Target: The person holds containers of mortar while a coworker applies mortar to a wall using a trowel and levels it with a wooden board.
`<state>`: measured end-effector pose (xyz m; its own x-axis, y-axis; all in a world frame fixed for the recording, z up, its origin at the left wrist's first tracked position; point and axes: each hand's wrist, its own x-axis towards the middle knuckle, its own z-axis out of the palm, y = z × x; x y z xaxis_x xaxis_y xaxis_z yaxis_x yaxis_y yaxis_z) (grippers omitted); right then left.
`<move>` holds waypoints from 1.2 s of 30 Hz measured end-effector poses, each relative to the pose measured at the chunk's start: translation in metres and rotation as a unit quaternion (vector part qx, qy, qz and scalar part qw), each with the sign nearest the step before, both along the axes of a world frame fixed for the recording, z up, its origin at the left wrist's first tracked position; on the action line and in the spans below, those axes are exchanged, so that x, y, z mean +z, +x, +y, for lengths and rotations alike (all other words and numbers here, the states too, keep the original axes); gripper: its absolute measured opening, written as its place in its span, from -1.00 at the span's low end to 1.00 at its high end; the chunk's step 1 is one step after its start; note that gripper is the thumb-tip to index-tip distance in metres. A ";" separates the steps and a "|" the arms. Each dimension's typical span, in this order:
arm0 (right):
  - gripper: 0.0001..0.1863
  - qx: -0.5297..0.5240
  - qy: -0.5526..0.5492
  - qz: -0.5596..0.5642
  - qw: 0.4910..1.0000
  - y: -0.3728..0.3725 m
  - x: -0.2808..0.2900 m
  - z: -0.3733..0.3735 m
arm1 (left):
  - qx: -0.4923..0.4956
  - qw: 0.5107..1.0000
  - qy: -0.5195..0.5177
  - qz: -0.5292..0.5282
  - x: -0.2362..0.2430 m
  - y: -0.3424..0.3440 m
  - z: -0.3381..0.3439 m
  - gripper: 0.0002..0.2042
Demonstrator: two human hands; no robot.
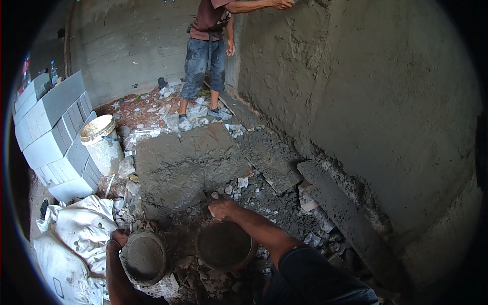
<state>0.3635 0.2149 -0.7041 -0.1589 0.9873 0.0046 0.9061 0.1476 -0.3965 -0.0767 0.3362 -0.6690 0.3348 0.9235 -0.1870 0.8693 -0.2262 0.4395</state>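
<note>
Grey mortar lies almost level with the rim of the left bucket (144, 258), which stands on the near side of the mortar heap (175, 175); the right bucket (223, 246) stands beside it, also nearer than the heap, perhaps to keep both within easy reach of the mix. The right hand (222, 208) is curled over the right bucket's far rim, the edge facing the heap, probably because that lip gives the fingers something firm to hook. The left hand (120, 238) is at the left bucket's outer edge, but shadow hides its fingers, so I cannot tell whether it grips or merely steadies. Left of the heap, a white bucket (104, 147) stands upright; beyond the heap, a co-worker (207, 61) stands within arm's reach of the mortared wall (356, 101).
</note>
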 end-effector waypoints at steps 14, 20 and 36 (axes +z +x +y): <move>-0.90 0.242 0.222 0.144 0.934 0.000 0.029 -0.021 | 0.005 1.000 0.011 -0.018 -0.005 -0.013 0.001 -0.58; -0.83 0.112 0.085 -0.088 0.986 -0.006 0.010 -0.005 | 0.029 0.999 0.033 -0.026 -0.026 -0.026 0.015 -0.56; -0.78 0.038 0.063 -0.111 0.991 -0.021 0.036 -0.012 | 0.015 0.999 0.039 -0.029 -0.050 -0.041 0.032 -0.60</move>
